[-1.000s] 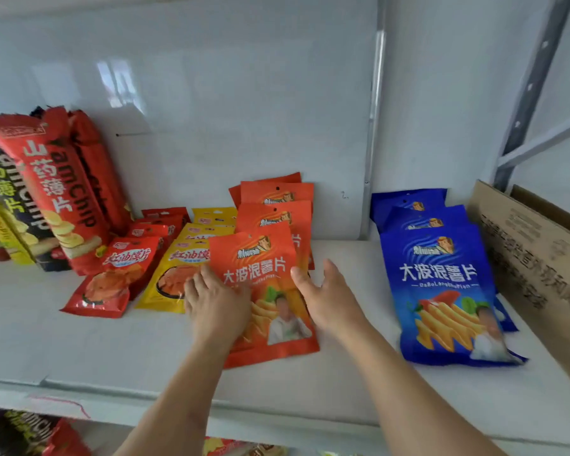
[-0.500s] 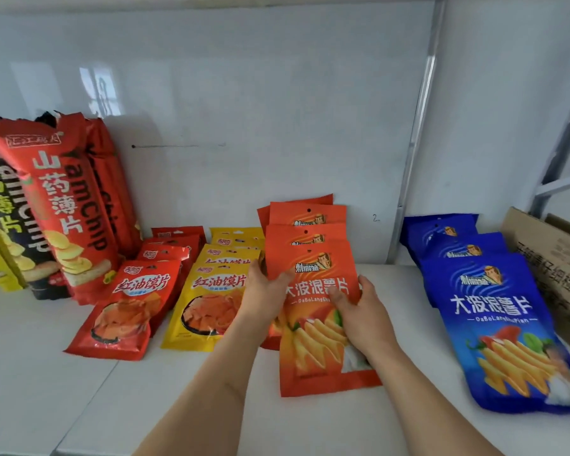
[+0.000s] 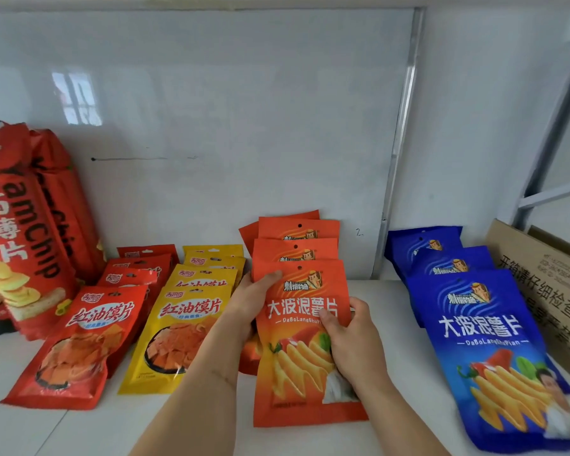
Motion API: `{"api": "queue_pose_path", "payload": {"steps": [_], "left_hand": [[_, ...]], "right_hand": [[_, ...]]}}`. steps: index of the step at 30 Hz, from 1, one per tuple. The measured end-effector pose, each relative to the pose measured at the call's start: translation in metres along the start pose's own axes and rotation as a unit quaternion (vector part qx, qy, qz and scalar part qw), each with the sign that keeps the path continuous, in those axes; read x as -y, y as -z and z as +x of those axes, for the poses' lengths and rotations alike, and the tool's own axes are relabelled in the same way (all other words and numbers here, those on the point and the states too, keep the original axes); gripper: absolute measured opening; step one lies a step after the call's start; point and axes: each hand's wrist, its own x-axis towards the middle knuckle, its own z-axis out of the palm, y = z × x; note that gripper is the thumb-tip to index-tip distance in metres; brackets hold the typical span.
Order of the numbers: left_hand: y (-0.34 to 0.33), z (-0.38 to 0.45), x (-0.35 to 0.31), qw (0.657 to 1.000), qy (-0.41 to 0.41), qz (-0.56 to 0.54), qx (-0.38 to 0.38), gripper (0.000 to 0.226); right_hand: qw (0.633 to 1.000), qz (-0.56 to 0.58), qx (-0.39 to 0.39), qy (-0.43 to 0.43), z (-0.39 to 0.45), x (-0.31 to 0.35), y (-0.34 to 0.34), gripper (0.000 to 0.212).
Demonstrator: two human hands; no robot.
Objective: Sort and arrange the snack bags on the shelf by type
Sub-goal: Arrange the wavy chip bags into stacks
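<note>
While both hands (image 3: 249, 307) (image 3: 352, 340) grip its sides, orange bag (image 3: 305, 357) lies flat; long axis front-to-back, top twd wall.

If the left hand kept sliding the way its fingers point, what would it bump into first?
Probably the orange bags stacked behind: the left hand grips the front orange bag's upper left edge, fingers aimed up and back. Depth is uncertain.

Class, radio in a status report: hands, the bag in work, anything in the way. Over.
Left hand and right hand both grip the front orange bag. It tops its orange row. Nothing in the way.
</note>
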Motion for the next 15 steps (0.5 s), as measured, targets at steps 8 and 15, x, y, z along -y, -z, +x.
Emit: {"api": "queue_pose_path", "payload": {"steps": [8, 15], "left_hand": [[-0.050, 0.002, 0.007, 0.996, 0.010, -0.085, 0.032, 0.034], [-0.049, -0.008, 0.013, 0.993, -0.020, -0.075, 0.090, 0.046]], "right_hand": [[0.994, -0.058, -0.089, -0.011, 0.022, 0.001, 0.035, 0.036], [0.993, -0.055, -0.096, -0.049, 0.024, -0.004, 0.045, 0.043]]}}
